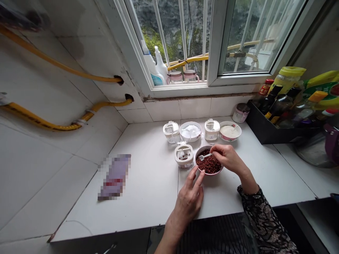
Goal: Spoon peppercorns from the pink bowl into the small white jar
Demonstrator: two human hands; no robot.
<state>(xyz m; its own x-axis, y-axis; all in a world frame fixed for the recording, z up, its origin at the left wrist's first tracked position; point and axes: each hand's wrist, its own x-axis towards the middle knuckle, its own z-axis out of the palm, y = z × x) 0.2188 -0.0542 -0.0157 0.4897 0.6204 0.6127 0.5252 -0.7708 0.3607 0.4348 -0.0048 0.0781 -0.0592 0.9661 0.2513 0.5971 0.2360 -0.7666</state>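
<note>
Between my hands stands a bowl (212, 174) filled with dark red peppercorns (210, 165). My right hand (227, 157) pinches the handle of a small white spoon (203, 157), whose head is over the peppercorns. With fingers spread, my left hand (191, 194) rests its fingertips at the bowl's near left rim. Just left of the bowl is a clear seasoning jar (183, 156) with a white-rimmed lid and a few dark bits visible inside. Behind are a bowl of white powder (190, 131), a bowl of cream-coloured powder (230, 131) and two similar jars, a left one (171, 130) and a right one (212, 129).
A pixelated purple packet (115, 178) lies on the white tiled counter (148, 197) at left. To the right, a black box (267, 130) holds several bottles, with a lidded jar (241, 113) beside it. The window sill (180, 92) bears spray bottles and cups.
</note>
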